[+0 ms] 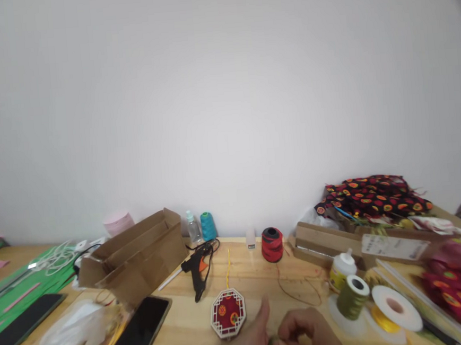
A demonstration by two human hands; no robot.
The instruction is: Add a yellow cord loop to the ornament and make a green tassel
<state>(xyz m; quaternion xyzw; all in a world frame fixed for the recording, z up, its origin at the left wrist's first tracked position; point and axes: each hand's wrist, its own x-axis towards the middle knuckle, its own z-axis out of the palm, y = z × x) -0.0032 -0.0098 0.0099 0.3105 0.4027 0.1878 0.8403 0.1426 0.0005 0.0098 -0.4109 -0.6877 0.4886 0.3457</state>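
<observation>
At the bottom edge, my left hand [249, 340] and my right hand [310, 332] meet with their fingertips close together. The left thumb points up while the other fingers are partly cut off by the frame. My right thumb and forefinger are pinched in a ring. A small dark greenish thing [272, 343] shows between the hands, too blurred to name. Just beyond my left hand lies an octagonal ornament [228, 313] with a white lattice rim, red patterned fabric and a yellow cord [227, 268] stretching away from it.
A black glue gun [197, 271], a cardboard box [141, 254] and a phone [135, 334] lie left. Behind stand a teal thread spool [208, 226] and a red thread spool [272, 244]. On the right are a glue bottle [342, 270], an olive thread spool [353, 297] and patterned fabric [372, 197].
</observation>
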